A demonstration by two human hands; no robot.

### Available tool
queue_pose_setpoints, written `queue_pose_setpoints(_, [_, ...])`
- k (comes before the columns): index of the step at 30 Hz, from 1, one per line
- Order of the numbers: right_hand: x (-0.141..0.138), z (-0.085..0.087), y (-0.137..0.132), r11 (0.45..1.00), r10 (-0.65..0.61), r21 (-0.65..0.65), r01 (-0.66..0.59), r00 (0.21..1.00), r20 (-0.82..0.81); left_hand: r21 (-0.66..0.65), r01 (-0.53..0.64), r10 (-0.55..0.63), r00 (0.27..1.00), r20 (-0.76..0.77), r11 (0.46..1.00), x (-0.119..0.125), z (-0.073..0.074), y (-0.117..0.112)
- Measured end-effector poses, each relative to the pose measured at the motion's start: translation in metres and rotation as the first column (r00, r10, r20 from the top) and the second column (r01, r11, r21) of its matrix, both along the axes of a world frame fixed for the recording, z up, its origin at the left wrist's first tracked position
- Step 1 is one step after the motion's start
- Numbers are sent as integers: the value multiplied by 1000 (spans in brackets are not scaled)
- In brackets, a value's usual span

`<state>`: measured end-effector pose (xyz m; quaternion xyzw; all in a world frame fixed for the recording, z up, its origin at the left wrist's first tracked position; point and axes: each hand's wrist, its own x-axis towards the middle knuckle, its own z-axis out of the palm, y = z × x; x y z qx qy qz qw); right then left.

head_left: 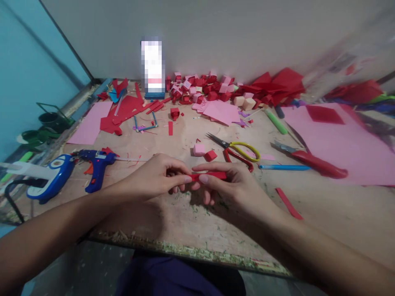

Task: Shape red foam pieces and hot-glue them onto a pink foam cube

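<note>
Between my two hands is a narrow red paper strip [216, 175], held above the wooden table. My left hand [166, 174] pinches its left end between thumb and fingers. Closed on the strip's middle is my right hand [231, 181], its thumb in front and the index finger stretched along the top. Just beyond the fingers lie a pink paper cube [199, 149] and a red paper cube [211, 155]. Scissors [236, 149] with yellow and red handles rest behind my right hand. Another red strip [289, 203] lies to the right of it.
At left are a blue glue gun [99, 166] and a blue-white device [55, 179]. A bright-screened phone [152, 65] stands at the back beside a pile of paper cubes [200, 88]. Red-handled cutters [317, 162], a blue pen [284, 167] and pink sheets [364, 152] lie right.
</note>
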<state>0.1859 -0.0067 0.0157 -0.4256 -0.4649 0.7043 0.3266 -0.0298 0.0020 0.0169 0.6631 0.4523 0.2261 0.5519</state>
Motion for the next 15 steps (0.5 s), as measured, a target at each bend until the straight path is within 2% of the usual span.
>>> queue_pose_setpoints(3, [-2, -1, 1, 993, -122, -17, 121, 988, -93, -115, -64, 77, 991, 110, 991, -1, -4, 0])
queue_pose_setpoints(5, [-3, -2, 2, 985, -173, -7, 173, 980, -102, -170, -59, 85, 985, 149, 984, -1, -4, 0])
queue_pose_setpoints(12, [-6, -6, 0, 969, -246, 5, 247, 964, -103, -307, 46, 14, 982, 189, 950, 6, -3, -9])
queue_pose_setpoints(15, [-7, -5, -4, 968, -245, 43, 248, 967, -69, -271, 87, -45, 986, 160, 959, 8, -5, -11])
